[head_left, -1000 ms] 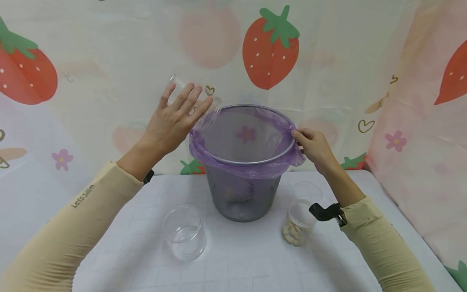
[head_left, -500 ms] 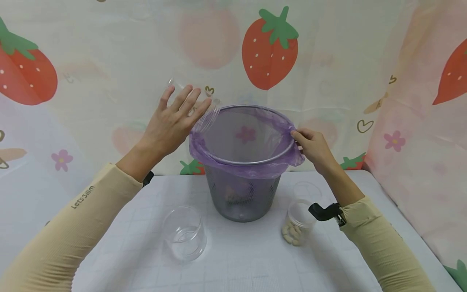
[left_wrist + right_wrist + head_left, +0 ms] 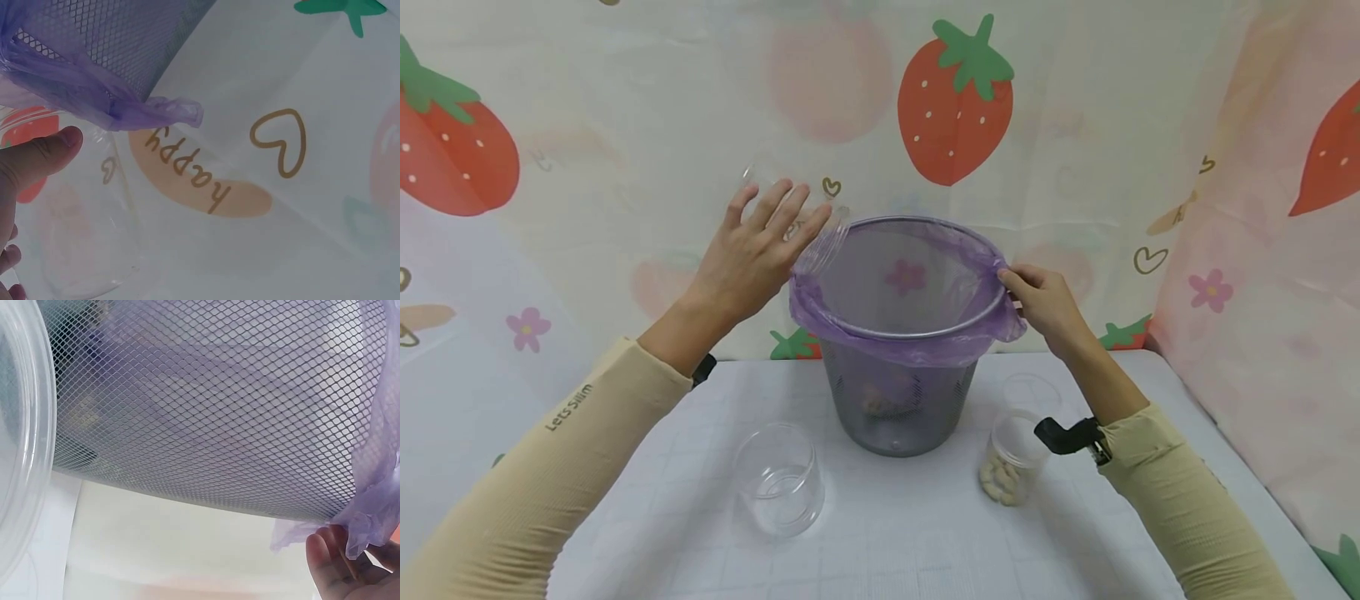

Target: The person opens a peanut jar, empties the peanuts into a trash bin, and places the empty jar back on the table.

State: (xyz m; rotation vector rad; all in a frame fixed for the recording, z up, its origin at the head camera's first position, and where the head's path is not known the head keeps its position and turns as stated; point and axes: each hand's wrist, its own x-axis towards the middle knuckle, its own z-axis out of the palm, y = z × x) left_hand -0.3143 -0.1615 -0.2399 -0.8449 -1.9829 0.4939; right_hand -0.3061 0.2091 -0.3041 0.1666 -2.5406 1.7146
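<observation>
Holding a clear jar (image 3: 790, 221) tipped over the bin (image 3: 898, 392) rim, our left hand (image 3: 752, 254) wraps it; our right hand (image 3: 1045, 304) pinches the crinkled purple liner (image 3: 917, 346). Only the right wrist view shows the bin's fine diamond mesh.

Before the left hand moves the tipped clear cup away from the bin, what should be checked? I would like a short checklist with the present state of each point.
1. Left hand holds the clear cup securely: ok, fingers wrap it.
2. Cup mouth is over the bin's opening: ok, tipped at the rim.
3. Cup is emptied: cannot tell, the hand covers most of it.
4. Right hand steadies the purple bag at the rim: ok, grip on its edge.
5. Bag stays folded over the rim all around: ok in the head view.
6. Empty cup and filled jar stand apart from the bin: ok.
</observation>
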